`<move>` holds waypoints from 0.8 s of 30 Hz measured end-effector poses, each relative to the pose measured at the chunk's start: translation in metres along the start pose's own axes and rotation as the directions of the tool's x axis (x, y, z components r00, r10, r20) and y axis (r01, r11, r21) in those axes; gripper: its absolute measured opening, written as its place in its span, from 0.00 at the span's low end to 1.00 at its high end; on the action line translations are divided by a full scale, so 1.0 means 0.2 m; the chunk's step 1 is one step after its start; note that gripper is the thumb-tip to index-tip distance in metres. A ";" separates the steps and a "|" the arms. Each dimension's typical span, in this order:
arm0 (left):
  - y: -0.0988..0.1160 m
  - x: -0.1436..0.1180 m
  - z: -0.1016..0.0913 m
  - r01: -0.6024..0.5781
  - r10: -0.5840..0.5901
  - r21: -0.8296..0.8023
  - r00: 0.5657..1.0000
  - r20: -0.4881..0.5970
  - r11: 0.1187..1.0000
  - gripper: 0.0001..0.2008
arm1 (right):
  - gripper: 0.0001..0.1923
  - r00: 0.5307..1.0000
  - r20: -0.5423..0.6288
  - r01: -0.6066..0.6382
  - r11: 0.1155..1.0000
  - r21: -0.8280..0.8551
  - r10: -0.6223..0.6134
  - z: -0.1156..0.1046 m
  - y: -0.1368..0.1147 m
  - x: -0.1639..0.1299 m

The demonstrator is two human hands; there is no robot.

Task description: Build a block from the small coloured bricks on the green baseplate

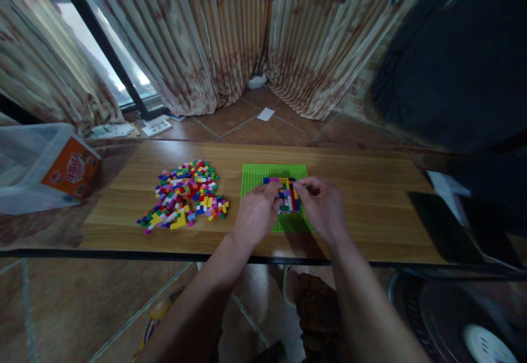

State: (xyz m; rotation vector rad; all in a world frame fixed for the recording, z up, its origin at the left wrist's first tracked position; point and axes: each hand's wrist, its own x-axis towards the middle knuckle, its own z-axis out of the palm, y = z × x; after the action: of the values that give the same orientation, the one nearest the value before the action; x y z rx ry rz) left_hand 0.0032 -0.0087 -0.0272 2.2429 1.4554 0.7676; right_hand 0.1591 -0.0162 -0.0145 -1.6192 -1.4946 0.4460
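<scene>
Small multicoloured block of stacked plastic bricks [288,194] sits on a flat bright-green studded baseplate [263,175], mid-table. Left hand [257,212] half-curled, fingertips pinching the block's left edge. Right hand [323,206] likewise curled, thumb and forefinger gripping its right edge. Both forearms reach in from below, wrists low over the long wooden tabletop [370,198]. Loose heap of mixed-colour bricks [183,198] lies well left; clear plastic tub with orange label [37,168] at far left.

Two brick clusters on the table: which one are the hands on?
The stacked block of bricks on the green baseplate. Left hand and right hand flank and touch it. The loose brick pile lies apart to its left, on bare wood, untouched.
</scene>
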 end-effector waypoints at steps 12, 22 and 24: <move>0.02 -0.02 0.03 0.008 -0.005 0.044 0.999 -0.051 0.999 0.15 | 0.09 1.000 0.011 0.007 1.000 -0.012 -0.007 -0.01 0.00 0.00; 0.04 -0.03 0.03 0.043 -0.040 0.071 0.998 -0.048 0.997 0.15 | 0.12 0.993 0.093 -0.061 0.986 -0.156 0.076 0.03 0.02 -0.01; 0.04 -0.03 0.03 0.046 -0.042 0.069 0.998 -0.054 0.997 0.15 | 0.13 0.989 0.106 -0.083 0.977 -0.198 0.105 0.04 0.03 -0.01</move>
State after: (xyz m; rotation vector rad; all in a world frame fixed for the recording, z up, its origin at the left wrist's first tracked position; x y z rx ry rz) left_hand 0.0105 -0.0177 -0.0297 2.2495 1.5745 0.7781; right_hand 0.1552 -0.0146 -0.0239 -1.8495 -1.5929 0.4667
